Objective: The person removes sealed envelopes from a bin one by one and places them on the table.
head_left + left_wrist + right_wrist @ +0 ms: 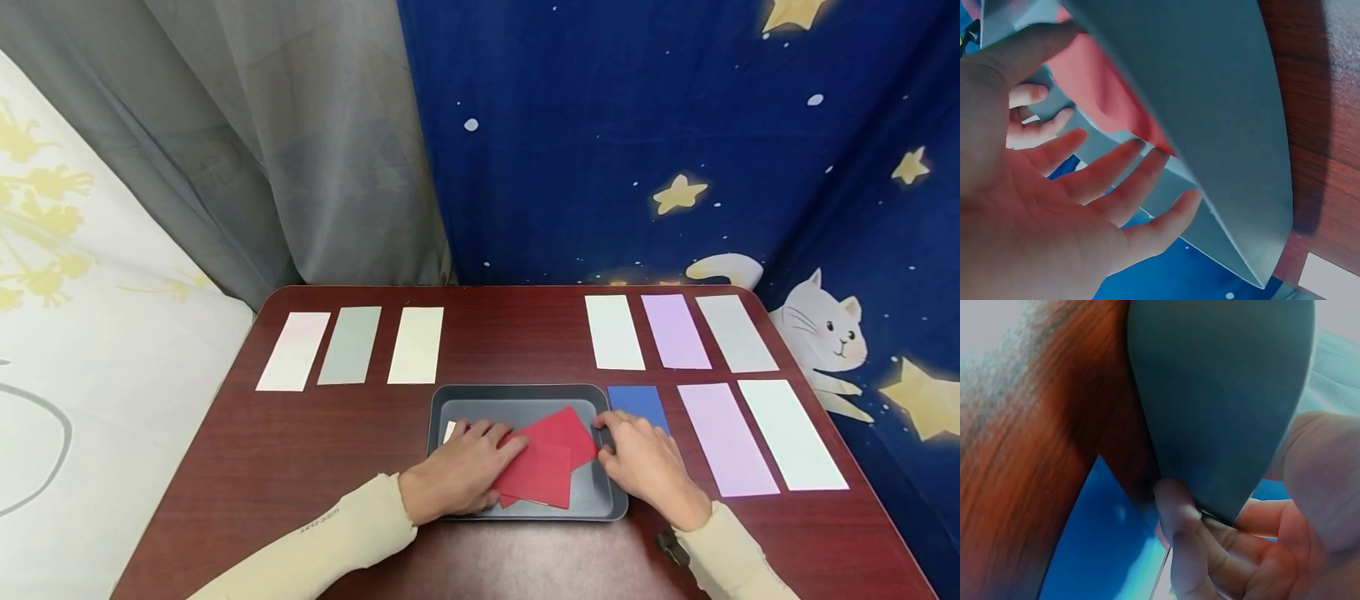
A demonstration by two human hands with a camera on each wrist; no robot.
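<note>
A dark grey baking tray (517, 392) lies on the table near its front, with overlapping red paper pieces (536, 475) inside. My left hand (465, 468) reaches over the tray's left side, fingers spread and fingertips touching the red pieces; in the left wrist view the fingers are slightly bent. Beside those fingers a small white corner (448, 431) shows in the tray. At the tray's right rim, my right hand (645, 462) pinches the edge, its fingers curled on the outer wall as the right wrist view shows. A blue paper (637, 404) lies partly behind this hand.
Pale paper strips, pinkish (292, 350), grey-green (349, 345) and cream (416, 345), lie at the back left of the reddish wooden table (300, 450). Several white, purple and grey strips lie at right, among them a purple one (727, 437). Curtains (562, 167) hang behind.
</note>
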